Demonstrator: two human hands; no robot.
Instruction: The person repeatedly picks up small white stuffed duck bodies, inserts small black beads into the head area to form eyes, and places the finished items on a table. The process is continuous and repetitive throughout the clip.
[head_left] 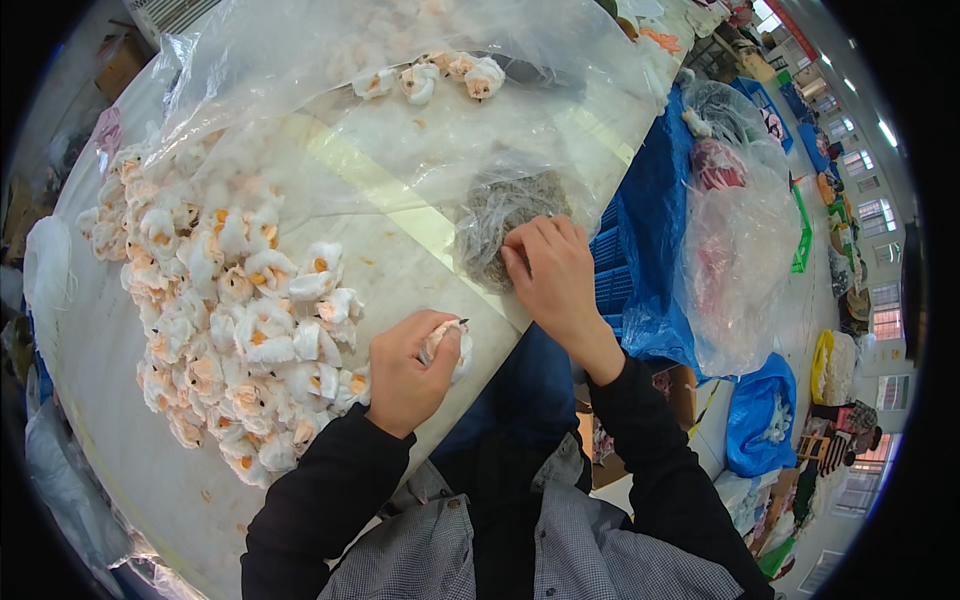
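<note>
Left grip pinches a white plush piece; right grip half-curls at a see-through bag, closure unclear.

Plush pile is crowding the table's left, blocking low passage. Plastic sheet is spreading across the far side. Lane is running over bare tabletop between pile and bag; left hand and plush piece are obstructing its near end. Right hand is covering bag's right side.
</note>
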